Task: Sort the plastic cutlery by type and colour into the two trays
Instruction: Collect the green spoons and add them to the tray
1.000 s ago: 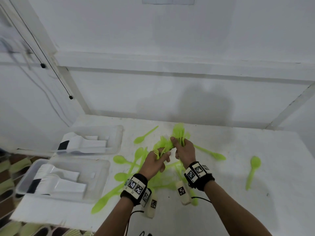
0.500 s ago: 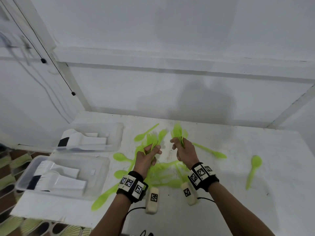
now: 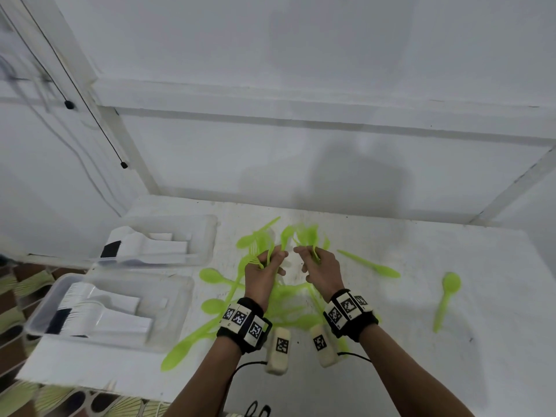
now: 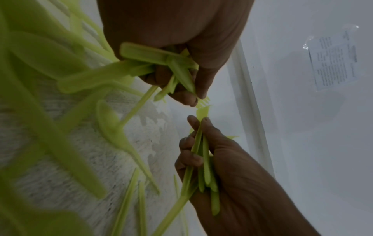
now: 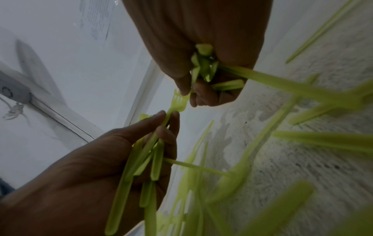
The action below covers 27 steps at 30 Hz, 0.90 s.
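At frame centre, the left hand (image 3: 264, 273) grips a bunch of green forks (image 3: 258, 243); the right hand (image 3: 323, 270) grips another green bunch (image 3: 307, 234). 2 trays (image 3: 168, 320) of white cutlery sit lower left; loose green spoons (image 3: 448, 296) lie scattered on the table (image 3: 451, 371).

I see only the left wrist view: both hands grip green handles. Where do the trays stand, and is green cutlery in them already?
Observer: In the head view, the far tray and the near tray stand on the table, to the left of the left hand. White cutlery and some dark pieces show in them, nothing green.
Operator: Does any piece lie away from the pile?
Observer: Yes. One green spoon lies alone at the table's right side, apart from the green cutlery that the right hand grips.
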Available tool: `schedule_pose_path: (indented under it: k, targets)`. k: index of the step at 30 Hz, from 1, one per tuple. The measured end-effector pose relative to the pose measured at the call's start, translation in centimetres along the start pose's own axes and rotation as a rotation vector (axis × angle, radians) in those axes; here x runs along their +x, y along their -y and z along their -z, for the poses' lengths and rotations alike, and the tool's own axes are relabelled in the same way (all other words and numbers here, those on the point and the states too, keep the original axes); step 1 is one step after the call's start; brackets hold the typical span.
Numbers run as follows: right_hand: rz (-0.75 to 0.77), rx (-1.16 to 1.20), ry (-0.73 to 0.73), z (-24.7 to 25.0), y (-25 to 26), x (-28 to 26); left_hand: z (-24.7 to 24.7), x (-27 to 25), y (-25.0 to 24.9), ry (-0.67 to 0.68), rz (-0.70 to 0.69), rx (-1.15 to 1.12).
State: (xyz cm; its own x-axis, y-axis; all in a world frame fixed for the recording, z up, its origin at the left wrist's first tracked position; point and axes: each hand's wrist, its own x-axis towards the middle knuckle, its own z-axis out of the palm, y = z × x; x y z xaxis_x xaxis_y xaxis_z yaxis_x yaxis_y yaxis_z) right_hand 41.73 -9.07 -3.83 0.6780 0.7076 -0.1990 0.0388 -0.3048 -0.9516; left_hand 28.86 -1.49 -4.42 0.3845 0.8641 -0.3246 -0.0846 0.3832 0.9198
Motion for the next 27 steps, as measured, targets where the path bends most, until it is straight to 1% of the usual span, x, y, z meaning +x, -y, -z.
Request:
schedule_pose_path:
  k: [3,6,9,14,17,20,24,27]
  targets:
    - [-0.021,0.064,-0.09,-0.2,-0.2,-0.2,-0.4,0.1,0.6,-0.012,0.021,-0.023]
    - [-0.035,0.125,-0.187,-0.4,-0.1,-0.4,-0.7,-0.1,1.0,-0.023,-0.003,-0.033]
    - [-0.033,0.116,-0.237,-0.6,0.0,-0.5,-1.1,-0.2,1.3,-0.03,-0.061,0.005]
    - [-0.021,0.087,-0.295,-0.9,0.1,-0.6,-1.7,-0.4,1.5,-0.01,-0.044,0.005]
    - [0.0,0.02,-0.258,-1.3,0.1,-0.4,-2.0,-0.6,1.5,0.013,-0.041,-0.02]
    - [-0.011,0.034,-0.182,-1.7,-0.1,-0.7,-1.6,-0.3,1.5,-0.002,-0.002,-0.033]
    - [-0.002,-0.015,-0.113,-1.4,0.2,-1.1,-0.9,-0.2,1.4,-0.017,0.024,0.045]
    - [-0.014,-0.102,-0.097,-1.1,0.2,-1.0,-0.6,-0.5,0.9,0.085,0.059,-0.019]
